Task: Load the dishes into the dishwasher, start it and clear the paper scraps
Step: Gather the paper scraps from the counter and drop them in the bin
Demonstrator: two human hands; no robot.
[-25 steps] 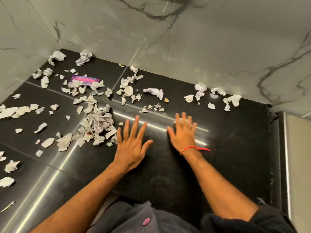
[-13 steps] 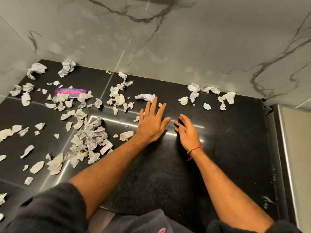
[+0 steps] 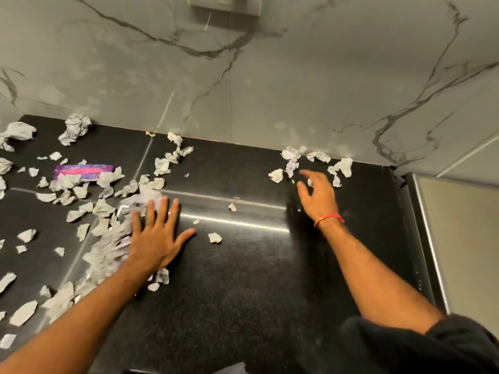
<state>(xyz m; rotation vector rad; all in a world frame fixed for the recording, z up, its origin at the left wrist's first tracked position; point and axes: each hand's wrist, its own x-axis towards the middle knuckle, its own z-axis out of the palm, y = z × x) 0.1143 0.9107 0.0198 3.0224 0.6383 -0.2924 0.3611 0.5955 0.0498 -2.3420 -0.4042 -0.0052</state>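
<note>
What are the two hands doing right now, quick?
Left hand: open, fingers spread flat on the black counter beside the paper scraps, holding nothing.
Right hand: open, blurred, fingers loosely spread, holding nothing.

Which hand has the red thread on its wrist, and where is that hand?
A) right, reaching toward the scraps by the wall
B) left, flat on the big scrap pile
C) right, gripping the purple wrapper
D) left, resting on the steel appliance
A: the red thread circles the wrist of the right hand, which reaches with fingers spread toward the paper scraps along the marble wall; it holds nothing.
</note>
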